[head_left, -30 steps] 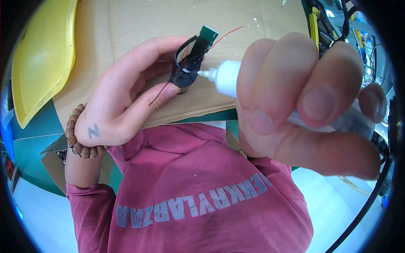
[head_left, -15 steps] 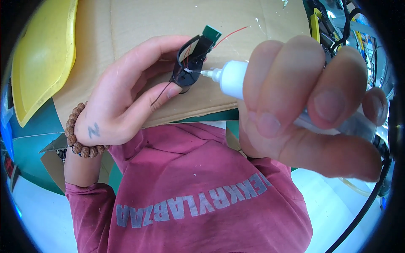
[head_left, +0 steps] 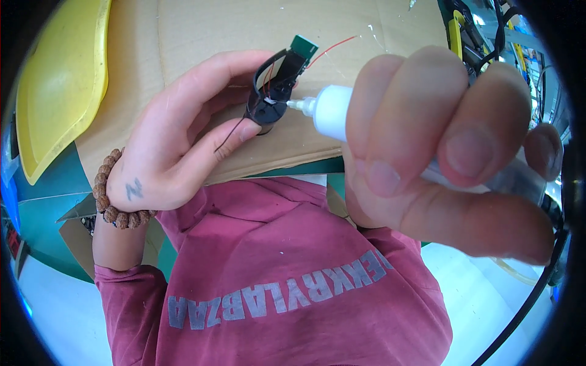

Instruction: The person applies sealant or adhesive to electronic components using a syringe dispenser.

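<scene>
My left hand [head_left: 177, 122] is closed around a small black plastic housing [head_left: 266, 113], thumb at its lower end and fingers behind it. A green circuit board [head_left: 303, 46] sticks out of its upper end. Thin red wires run inside the housing; one red wire [head_left: 332, 50] reaches out to the right, and a dark wire [head_left: 231, 134] hangs over my thumb. My right hand [head_left: 445, 140] grips a syringe-like dispenser with a white front [head_left: 331, 112] and a clear body. Its fine needle tip [head_left: 292, 104] points left into the housing, by a small whitish spot.
Brown cardboard [head_left: 201, 30] covers the green work surface. A yellow tray [head_left: 61, 79] lies at the left. Black cables and tools [head_left: 473, 46] crowd the far right, and a thick black cable [head_left: 525, 311] runs down the right side.
Both hands, with the housing and the dispenser, have shifted very slightly to the left. The needle tip stays at the housing.
</scene>
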Demonstrator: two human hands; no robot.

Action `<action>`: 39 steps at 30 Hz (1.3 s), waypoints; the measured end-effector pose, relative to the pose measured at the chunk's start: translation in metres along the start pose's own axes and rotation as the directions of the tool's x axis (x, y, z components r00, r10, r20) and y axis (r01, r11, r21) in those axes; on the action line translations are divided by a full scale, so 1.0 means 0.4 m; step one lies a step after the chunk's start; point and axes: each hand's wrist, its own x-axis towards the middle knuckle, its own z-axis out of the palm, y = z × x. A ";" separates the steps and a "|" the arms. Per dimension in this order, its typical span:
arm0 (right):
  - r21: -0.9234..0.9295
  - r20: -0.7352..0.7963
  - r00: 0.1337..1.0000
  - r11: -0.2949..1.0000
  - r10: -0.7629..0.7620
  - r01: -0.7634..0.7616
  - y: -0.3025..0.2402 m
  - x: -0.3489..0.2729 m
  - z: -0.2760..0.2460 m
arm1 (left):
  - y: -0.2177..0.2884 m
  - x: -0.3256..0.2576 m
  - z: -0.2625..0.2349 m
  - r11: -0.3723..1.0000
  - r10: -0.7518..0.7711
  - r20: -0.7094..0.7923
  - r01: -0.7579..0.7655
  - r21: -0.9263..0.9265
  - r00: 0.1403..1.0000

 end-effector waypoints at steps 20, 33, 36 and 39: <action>0.006 0.002 1.000 1.000 0.007 -0.007 -0.007 -0.008 0.002 | 0.007 -0.001 -0.002 1.000 0.001 0.002 -0.001 0.014 1.000; 0.008 0.003 1.000 1.000 0.004 -0.004 -0.032 -0.011 -0.012 | 0.003 -0.001 0.000 0.998 -0.026 0.000 0.026 -0.057 1.000; 0.006 0.001 1.000 1.000 0.002 -0.002 -0.047 -0.015 -0.011 | 0.002 0.001 -0.002 0.999 -0.017 0.011 0.018 -0.045 1.000; 0.008 0.000 1.000 1.000 0.002 -0.002 -0.051 -0.013 -0.019 | 0.004 0.000 -0.001 1.000 0.002 0.008 -0.002 0.000 1.000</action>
